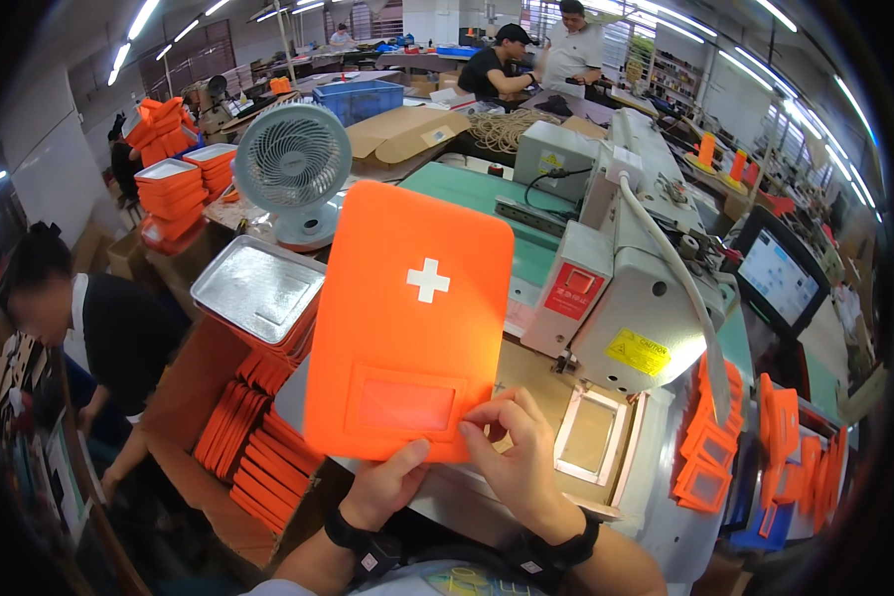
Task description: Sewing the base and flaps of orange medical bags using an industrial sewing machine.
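An orange first-aid case panel (417,333) with rounded corners stands tilted up in front of me. It bears a white cross, and a framed clear window (405,402) sits near its lower edge. My left hand (387,489) grips the bottom edge, thumb on the front and fingers hidden behind. At the window's lower right corner, my right hand (517,452) is closed in a pinch against the panel's edge; anything between the fingertips is too small to make out. Behind the panel is a sewing machine (621,308), with a frame jig (591,437) on its bed.
Left of me, a carton (174,422) holds stacked orange panels, with a silver-lined tray (258,288) above. A fan (293,164) stands beyond. Orange window frames (707,452) lie at right, near a screen (780,268). A person (119,338) bends at far left; others work at the back.
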Action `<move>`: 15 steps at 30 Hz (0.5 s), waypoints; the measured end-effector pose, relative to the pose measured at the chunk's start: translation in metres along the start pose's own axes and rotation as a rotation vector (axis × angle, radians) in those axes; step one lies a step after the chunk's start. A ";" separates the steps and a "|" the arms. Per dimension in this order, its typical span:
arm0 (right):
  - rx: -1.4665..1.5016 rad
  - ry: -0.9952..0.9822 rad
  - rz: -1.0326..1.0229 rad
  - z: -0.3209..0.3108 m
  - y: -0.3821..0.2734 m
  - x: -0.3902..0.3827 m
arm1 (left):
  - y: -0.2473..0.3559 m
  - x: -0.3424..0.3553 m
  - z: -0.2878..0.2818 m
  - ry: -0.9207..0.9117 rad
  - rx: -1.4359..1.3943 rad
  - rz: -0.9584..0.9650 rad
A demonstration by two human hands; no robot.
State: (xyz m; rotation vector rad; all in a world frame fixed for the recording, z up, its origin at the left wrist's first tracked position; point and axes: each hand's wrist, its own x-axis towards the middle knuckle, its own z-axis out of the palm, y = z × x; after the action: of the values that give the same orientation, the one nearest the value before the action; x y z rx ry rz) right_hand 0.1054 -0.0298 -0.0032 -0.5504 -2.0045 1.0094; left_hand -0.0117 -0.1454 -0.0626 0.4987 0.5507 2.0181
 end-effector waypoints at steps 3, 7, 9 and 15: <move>0.042 -0.019 0.041 0.000 0.001 0.001 | -0.001 -0.005 -0.004 0.003 0.129 0.039; 0.054 -0.044 0.086 -0.004 -0.006 0.004 | -0.002 -0.006 -0.003 0.016 0.291 0.077; 0.075 -0.052 0.136 -0.005 -0.006 0.004 | -0.003 -0.007 -0.005 0.023 0.428 0.113; 0.106 -0.070 0.212 -0.006 -0.002 0.004 | -0.004 -0.009 -0.004 0.013 0.580 0.135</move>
State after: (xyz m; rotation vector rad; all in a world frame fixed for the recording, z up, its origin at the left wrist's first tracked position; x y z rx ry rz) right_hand 0.1078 -0.0256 0.0023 -0.6883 -1.9695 1.2709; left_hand -0.0072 -0.1520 -0.0686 0.8868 1.1464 1.9723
